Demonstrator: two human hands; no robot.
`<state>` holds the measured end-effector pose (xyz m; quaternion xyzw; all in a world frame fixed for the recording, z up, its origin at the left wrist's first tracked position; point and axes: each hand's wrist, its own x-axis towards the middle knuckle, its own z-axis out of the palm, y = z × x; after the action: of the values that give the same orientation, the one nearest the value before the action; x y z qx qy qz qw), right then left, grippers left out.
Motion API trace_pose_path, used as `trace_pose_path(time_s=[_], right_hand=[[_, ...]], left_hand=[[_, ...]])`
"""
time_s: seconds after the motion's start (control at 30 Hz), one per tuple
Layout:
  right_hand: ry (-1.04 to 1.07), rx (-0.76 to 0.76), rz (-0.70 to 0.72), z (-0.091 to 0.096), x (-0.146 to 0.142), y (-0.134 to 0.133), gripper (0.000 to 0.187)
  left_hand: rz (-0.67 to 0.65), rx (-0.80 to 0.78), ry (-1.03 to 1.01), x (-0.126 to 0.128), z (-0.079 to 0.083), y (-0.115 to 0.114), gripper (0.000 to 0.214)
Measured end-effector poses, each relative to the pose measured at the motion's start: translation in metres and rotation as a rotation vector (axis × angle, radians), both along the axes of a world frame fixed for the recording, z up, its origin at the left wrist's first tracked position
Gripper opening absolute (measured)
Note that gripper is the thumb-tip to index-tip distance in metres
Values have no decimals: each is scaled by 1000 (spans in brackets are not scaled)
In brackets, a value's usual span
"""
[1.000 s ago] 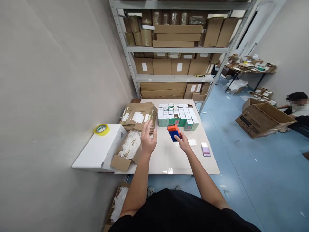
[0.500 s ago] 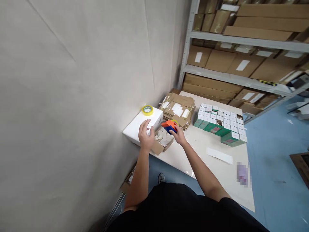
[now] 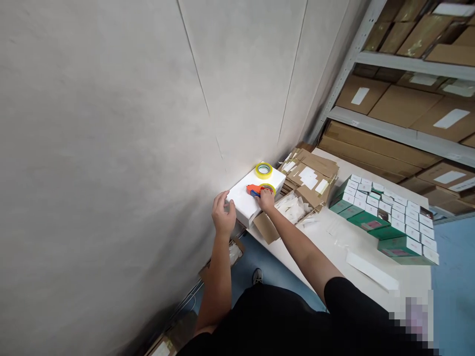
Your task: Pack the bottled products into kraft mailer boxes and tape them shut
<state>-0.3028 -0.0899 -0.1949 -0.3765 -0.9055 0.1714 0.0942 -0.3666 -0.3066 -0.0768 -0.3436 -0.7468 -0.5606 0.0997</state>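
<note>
My right hand point(image 3: 265, 199) grips an orange and blue tape dispenser point(image 3: 254, 190) that carries a yellow roll, and holds it down on top of a white foam box point(image 3: 245, 208) by the wall. A second yellow tape roll point(image 3: 263, 170) lies on the far end of that box. My left hand point(image 3: 223, 213) rests on the box's near corner, its fingers curled over the edge.
An open carton of white bags point(image 3: 293, 206) sits beside the foam box, with flattened cardboard point(image 3: 309, 173) behind it. Several green and white small boxes point(image 3: 386, 217) stand on the white table point(image 3: 356, 247). Metal shelving point(image 3: 393, 131) holds brown cartons. The wall is close on the left.
My head turned left toward the wall. My right hand carried the dispenser from above the table across to the top of the foam box. My left hand moved to the box's corner.
</note>
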Motion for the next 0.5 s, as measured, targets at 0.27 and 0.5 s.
trace_pose_path(time_s=[0.27,0.5], right_hand=[[-116,-6,-9,11,-13,-2,33],[-114,-2,67,17,-27,1,29]], left_hand=[[-43,-2,-12,-1,-5,19,36],[-81,7,-3,2,7,31,37]])
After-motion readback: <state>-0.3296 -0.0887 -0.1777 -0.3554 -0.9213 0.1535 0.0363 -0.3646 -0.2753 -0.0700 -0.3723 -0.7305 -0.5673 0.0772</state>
